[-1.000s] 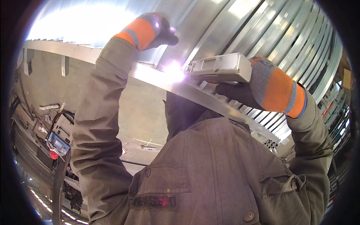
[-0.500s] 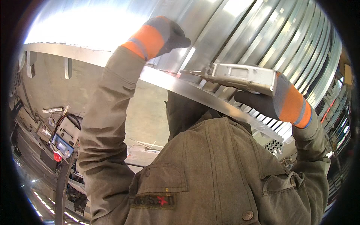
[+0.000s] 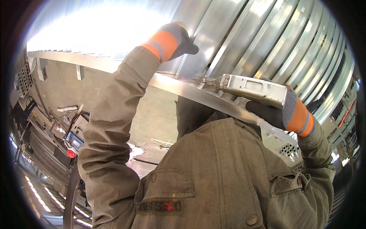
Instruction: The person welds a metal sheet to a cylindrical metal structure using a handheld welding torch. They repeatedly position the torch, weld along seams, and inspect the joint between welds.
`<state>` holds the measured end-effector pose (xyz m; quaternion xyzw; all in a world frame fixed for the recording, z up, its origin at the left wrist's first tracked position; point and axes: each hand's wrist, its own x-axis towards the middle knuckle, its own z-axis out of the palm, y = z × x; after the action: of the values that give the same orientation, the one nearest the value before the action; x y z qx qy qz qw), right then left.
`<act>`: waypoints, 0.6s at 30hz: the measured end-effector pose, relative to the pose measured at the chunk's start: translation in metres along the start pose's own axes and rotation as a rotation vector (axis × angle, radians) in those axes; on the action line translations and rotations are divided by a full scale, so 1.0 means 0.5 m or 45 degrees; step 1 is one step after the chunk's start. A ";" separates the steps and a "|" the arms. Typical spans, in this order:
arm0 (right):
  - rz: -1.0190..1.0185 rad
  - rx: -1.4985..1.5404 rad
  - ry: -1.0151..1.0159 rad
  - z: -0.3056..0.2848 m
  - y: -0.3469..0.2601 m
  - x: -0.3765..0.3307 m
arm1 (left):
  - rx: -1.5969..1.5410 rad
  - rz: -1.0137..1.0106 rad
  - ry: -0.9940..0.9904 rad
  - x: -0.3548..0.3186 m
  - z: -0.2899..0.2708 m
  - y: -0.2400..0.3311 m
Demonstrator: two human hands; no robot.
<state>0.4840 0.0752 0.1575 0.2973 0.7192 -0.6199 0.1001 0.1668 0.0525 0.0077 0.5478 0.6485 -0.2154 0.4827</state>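
Note:
My left hand, in a dark glove with an orange cuff, presses flat against a ribbed, shiny metal sheet overhead and holds nothing. In my right hand, gloved the same way, is a silver hand-held welding tool. Its thin nozzle points left at the joint where a flat curved metal band meets the ribbed sheet. A small red dot shows at the tip. An olive jacket and a dark hood fill the lower middle.
At lower left stands a machine with a small blue screen and a red button, with dark hoses beside it. A perforated metal piece sits at lower right. Racks and lights line both rims.
The bright flash at the tool's tip is gone. My right hand has lowered the tool and drawn it rightward, exposing its nozzle. My left hand has slid up and to the right.

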 end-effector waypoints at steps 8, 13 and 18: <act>0.070 0.104 0.025 -0.009 -0.004 0.009 | -0.191 -0.050 -0.024 -0.008 -0.003 -0.009; -0.094 -0.198 0.242 -0.024 -0.030 -0.080 | -0.259 0.146 0.036 0.022 0.074 -0.073; -0.027 -0.488 0.608 0.037 -0.031 -0.123 | -0.778 0.390 0.807 -0.083 0.249 -0.084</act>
<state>0.5206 0.0383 0.1979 0.4029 0.8293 -0.3865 -0.0240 0.1739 -0.0820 -0.0219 0.5088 0.7093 0.2372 0.4262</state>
